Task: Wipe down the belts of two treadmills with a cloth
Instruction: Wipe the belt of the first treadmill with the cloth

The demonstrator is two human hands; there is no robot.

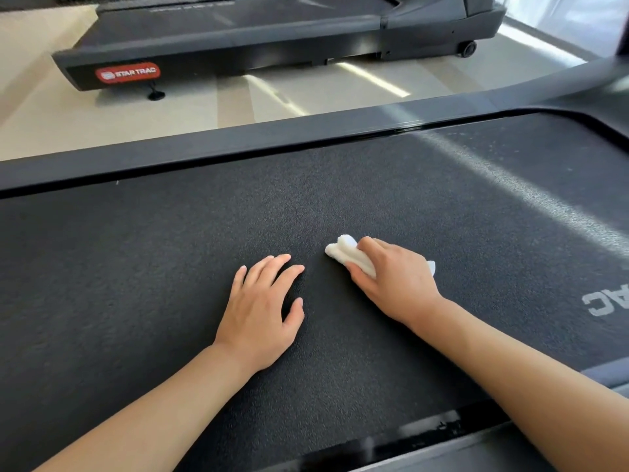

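A black textured treadmill belt (170,267) fills most of the view. My right hand (394,277) grips a folded white cloth (347,253) and presses it on the belt near the middle. The cloth sticks out past my fingers to the upper left, and a small corner shows behind my hand. My left hand (262,304) rests flat on the belt just left of the cloth, fingers spread and straight, holding nothing. A second treadmill (238,32) stands across the floor at the top, its belt partly in view.
A dark side rail (204,144) borders the near belt on the far side, and another rail (459,447) runs along the near edge. Pale tiled floor (170,107) lies between the two machines. White lettering (606,301) is printed on the belt at right.
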